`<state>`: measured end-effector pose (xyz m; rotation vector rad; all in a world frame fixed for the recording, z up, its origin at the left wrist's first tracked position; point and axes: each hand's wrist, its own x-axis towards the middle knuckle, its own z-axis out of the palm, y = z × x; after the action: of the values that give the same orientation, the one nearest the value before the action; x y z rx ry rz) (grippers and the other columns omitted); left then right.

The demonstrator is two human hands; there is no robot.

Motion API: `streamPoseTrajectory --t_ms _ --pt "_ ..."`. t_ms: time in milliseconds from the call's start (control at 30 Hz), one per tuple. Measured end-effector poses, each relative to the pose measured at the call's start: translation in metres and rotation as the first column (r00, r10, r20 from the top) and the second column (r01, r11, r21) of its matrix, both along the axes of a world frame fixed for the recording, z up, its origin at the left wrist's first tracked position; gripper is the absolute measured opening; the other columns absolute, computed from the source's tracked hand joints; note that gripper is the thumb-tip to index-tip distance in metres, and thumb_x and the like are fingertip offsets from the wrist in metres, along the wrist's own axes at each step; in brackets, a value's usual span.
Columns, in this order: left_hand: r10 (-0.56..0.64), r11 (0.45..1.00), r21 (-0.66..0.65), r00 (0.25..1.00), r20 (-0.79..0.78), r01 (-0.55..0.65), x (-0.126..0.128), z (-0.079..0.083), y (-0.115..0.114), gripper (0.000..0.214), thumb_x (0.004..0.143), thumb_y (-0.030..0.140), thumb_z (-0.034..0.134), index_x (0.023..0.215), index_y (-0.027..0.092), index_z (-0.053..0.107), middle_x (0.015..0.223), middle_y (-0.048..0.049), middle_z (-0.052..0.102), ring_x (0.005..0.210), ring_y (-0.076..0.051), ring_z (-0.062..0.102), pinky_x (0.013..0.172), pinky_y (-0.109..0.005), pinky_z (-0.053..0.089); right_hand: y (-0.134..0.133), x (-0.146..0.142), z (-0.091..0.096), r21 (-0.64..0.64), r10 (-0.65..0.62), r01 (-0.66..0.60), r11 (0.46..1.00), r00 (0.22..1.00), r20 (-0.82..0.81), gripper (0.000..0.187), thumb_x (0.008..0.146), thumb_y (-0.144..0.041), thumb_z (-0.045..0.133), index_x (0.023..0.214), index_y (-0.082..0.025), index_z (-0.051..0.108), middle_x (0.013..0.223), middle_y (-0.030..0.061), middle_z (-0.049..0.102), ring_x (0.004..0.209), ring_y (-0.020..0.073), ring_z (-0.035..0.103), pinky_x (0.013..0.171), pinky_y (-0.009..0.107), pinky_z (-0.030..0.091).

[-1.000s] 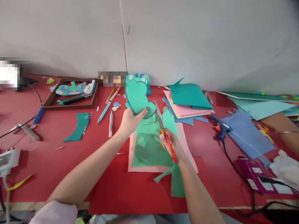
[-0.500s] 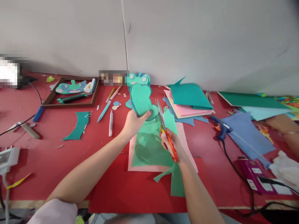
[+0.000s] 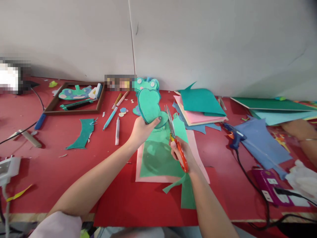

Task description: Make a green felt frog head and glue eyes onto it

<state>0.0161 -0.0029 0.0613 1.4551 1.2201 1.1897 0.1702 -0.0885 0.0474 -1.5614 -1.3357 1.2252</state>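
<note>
My left hand (image 3: pixel 143 130) pinches a green felt cutout (image 3: pixel 149 104) with rounded lobes and a darker edge, thumb on its front face. In my right hand (image 3: pixel 180 150) are scissors (image 3: pixel 182 155) with red-orange handles. Their blades point up, slightly parted, close to the cutout's right edge; whether they touch it I cannot tell. Below both hands lies a green felt sheet (image 3: pixel 160 162) on a pink sheet (image 3: pixel 198 155). Behind the cutout is a frog-face felt piece (image 3: pixel 147 85) with white round eyes, partly covered.
A wooden frame (image 3: pixel 74 112) with a frog face and pens stands back left. Markers (image 3: pixel 110 118) and a teal scrap (image 3: pixel 85 132) lie nearer. To the right are stacked felt sheets (image 3: pixel 203 102), a glue gun (image 3: pixel 235 134), a purple power strip (image 3: pixel 268 188) and another person's arm (image 3: pixel 300 138).
My hands, the cutout and the scissors look nearly the same. At the far right, the dark green sheet and the pale sheet beneath it have shifted slightly, along with the other person's arm.
</note>
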Motion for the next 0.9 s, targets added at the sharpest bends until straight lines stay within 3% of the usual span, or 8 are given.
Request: streamPoseTrajectory --t_ms 367,900 --pt "-0.036 0.999 -0.002 0.999 0.009 0.036 -0.001 0.004 0.001 0.028 0.073 0.037 0.062 0.090 0.014 0.066 0.095 -0.0067 0.070 0.090 -0.022 0.064 0.080 -0.033 0.052 0.000 0.000 0.001 -0.026 -0.014 0.014 1.000 1.000 -0.004 0.047 0.074 -0.068 0.043 0.067 -0.022 0.035 0.040 -0.0103 0.027 0.032 0.0052 0.029 0.033 0.018 0.021" --pt "-0.185 0.982 -0.033 0.982 -0.039 0.184 -0.018 0.010 0.013 0.029 0.072 0.037 0.062 0.091 0.015 0.064 0.096 -0.0074 0.069 0.086 -0.022 0.064 0.078 -0.034 0.052 0.001 0.007 -0.002 -0.071 0.026 -0.029 0.997 0.999 -0.038 0.047 0.069 -0.067 0.050 0.068 -0.022 0.036 0.041 -0.0111 0.024 0.031 0.0044 0.026 0.033 0.018 0.019"
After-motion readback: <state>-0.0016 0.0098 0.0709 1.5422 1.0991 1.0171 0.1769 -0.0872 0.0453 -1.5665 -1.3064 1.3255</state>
